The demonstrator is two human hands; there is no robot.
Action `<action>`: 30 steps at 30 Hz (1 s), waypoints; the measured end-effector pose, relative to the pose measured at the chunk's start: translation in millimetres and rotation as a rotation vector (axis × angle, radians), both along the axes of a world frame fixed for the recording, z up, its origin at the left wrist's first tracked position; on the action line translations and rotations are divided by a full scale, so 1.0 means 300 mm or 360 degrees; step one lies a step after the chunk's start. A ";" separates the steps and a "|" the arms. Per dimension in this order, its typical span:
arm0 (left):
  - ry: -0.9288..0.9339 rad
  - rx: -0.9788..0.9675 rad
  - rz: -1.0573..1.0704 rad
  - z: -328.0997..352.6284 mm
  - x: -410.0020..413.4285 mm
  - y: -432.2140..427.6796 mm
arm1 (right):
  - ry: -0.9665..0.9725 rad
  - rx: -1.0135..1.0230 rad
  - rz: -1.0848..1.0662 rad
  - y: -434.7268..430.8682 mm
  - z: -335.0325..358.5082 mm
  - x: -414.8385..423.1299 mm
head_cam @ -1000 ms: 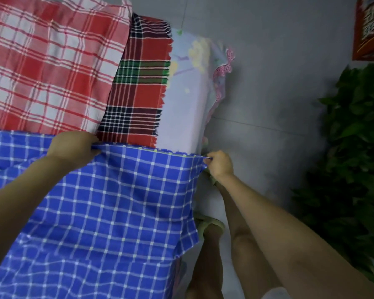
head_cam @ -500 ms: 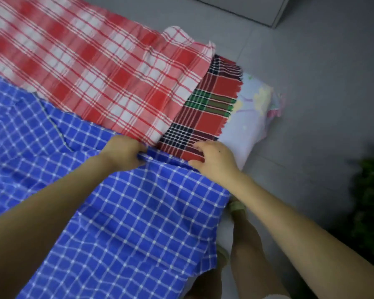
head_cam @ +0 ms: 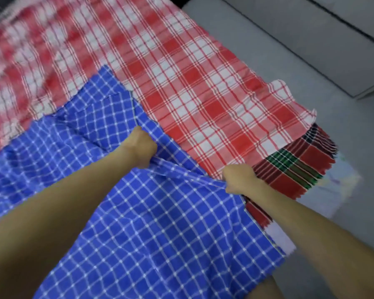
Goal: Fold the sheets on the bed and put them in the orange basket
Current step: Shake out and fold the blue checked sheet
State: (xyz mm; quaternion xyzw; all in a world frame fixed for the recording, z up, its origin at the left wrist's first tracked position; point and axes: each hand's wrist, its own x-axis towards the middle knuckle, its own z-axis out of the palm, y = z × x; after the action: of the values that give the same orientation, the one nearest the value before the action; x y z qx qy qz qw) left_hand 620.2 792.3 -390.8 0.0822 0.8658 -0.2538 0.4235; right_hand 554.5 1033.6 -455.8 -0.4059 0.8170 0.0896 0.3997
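**On the bed (head_cam: 343, 190): blue sheet gathered for a first fold**

At the sheet's far edge, our left hand (head_cam: 141, 148) is fisted round a bunch of the blue checked sheet (head_cam: 160, 223). Our right hand (head_cam: 239, 180) pinches the same edge close by. We judge the folding is at its start. Next we must carry that edge over evenly, with the corners matched. The cloth looks thin, woven, limp and creased. Beyond it lie a red-and-white checked sheet (head_cam: 181, 83) and a fringed dark tartan sheet (head_cam: 289, 167). No orange basket shows.

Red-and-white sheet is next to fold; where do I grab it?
Probably best to take the red-and-white sheet by its loose right-hand corner, coming from the right. That corner lies exposed atop the dark plaid sheet, while the blue sheet covers its near edge.
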 end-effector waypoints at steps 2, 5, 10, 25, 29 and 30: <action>0.0133 -0.0057 0.0074 0.056 -0.023 -0.134 | -0.0109 0.0146 0.0076 -0.041 0.006 -0.048; 0.0160 -0.0127 0.0090 0.098 -0.033 -0.310 | -0.0324 0.0185 0.0004 -0.172 0.045 -0.115; 0.0333 -0.0075 0.0416 0.104 -0.051 -0.518 | -0.0099 -0.0383 -0.0255 -0.533 0.059 -0.185; 0.0821 0.0571 0.1374 -0.280 -0.175 -0.802 | 0.0468 -0.0796 -0.0245 -1.261 -0.098 -0.400; 0.1324 0.1000 0.1560 -0.220 -0.196 -0.924 | 0.0600 -0.0583 -0.0122 -1.347 -0.131 -0.461; 0.1474 0.1196 0.1694 -0.207 -0.209 -0.980 | 0.0625 -0.0531 -0.0109 -1.378 -0.140 -0.474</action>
State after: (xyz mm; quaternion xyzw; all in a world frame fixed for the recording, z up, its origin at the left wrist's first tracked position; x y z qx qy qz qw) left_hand 557.4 498.2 -452.9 -0.3187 0.9042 0.2827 0.0290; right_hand 412.2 620.3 -497.7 -0.4131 0.8957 0.0170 0.1638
